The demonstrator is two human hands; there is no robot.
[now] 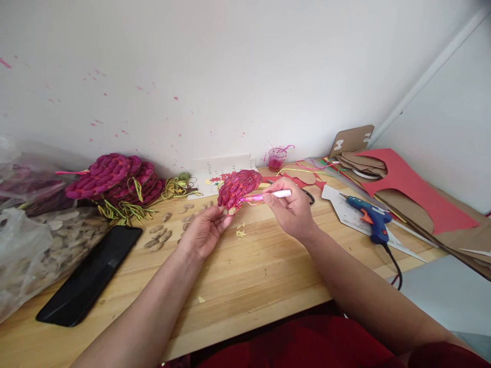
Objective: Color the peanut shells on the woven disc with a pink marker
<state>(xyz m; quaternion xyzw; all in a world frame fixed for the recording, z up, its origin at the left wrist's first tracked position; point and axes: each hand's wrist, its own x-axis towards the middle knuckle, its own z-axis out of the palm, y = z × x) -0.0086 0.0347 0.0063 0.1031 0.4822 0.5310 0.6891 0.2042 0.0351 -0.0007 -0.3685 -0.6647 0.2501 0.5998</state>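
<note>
My left hand (206, 228) grips the lower left edge of a magenta, bumpy piece (240, 188) that looks covered in painted peanut shells, tilted up above the table. An unpainted tan peanut (232, 210) shows at its lower edge, by my left fingertips. My right hand (289, 208) is closed around a brush (282, 193) with a white handle and pink front part. The brush points left, its tip at the piece's lower right edge; exact contact is too small to tell.
Magenta pieces (115, 176) are stacked at the left, near a bag of peanuts (69, 235) and a black phone (90, 276). Loose peanuts (158, 238) lie left of centre. A cup of pink paint (276, 160) stands by the wall. A blue glue gun (370, 217) and red sheet (418, 189) lie right.
</note>
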